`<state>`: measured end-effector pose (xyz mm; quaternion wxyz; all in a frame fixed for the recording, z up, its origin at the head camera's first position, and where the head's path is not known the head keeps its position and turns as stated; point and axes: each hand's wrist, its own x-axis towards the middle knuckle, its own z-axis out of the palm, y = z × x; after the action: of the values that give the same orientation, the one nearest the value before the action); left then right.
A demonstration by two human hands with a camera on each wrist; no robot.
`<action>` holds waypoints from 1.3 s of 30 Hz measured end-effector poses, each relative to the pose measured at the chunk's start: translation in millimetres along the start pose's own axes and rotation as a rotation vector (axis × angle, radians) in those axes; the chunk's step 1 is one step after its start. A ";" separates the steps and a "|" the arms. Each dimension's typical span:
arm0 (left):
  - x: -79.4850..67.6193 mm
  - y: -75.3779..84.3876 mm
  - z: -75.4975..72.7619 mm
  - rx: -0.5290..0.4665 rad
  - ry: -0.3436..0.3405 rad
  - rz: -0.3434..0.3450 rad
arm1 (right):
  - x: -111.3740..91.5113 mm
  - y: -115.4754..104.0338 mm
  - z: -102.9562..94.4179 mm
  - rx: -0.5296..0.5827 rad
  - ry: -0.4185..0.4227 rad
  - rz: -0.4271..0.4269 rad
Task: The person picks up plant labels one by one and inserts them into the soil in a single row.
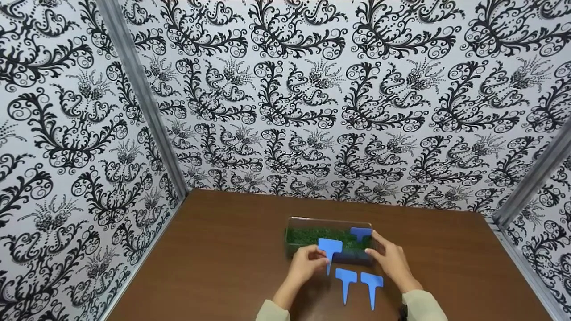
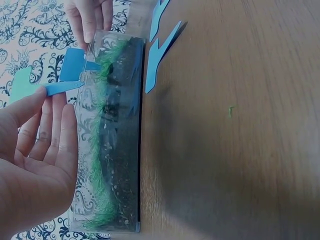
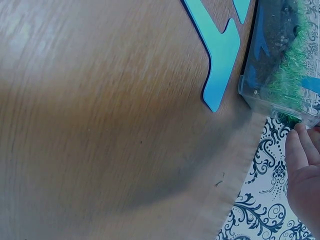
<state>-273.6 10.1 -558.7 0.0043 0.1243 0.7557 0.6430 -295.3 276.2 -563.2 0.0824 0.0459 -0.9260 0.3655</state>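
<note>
My left hand (image 1: pixel 308 264) pinches a blue T-shaped plant label (image 1: pixel 330 246) between thumb and fingers, its pointed stem down. The label overlaps the front of a clear rectangular planter box (image 1: pixel 294 218) in the head view. In the left wrist view, the stem tip appears right at the box's upper edge. My right hand (image 1: pixel 392 258) holds the box's right end, with thumb and fingers spread around the corner. Another blue label (image 1: pixel 360 232) stands upright in the green grass (image 1: pixel 312 234) near that end. Dark filling (image 2: pixel 122 165) shows through the box wall.
Two more blue labels, one on the left (image 1: pixel 346 278) and one on the right (image 1: pixel 372 281), lie on the brown wooden table (image 1: pixel 214 258) in front of the box. Patterned walls (image 1: pixel 294 111) enclose the table's back and sides. A small green scrap (image 2: pixel 230 111) lies on the wood.
</note>
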 end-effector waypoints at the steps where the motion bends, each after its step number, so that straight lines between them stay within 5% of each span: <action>1: -0.9 2.8 0.2 0.012 0.003 0.006 | 0.0 -0.2 0.1 -0.001 0.001 0.000; 8: -12.9 34.6 -3.9 0.009 0.005 0.045 | 0.6 0.4 0.1 0.004 0.003 -0.001; 19: 3.6 -0.2 0.1 0.003 0.005 0.028 | 0.6 -0.9 -1.1 0.003 0.016 -0.002; 39: 5.1 5.7 1.0 0.016 0.003 0.069 | 2.1 -0.3 1.6 -0.017 0.036 -0.035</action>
<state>-277.4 12.8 -552.6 -0.0201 0.1493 0.7560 0.6370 -297.5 274.8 -563.8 0.1058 0.0549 -0.9265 0.3570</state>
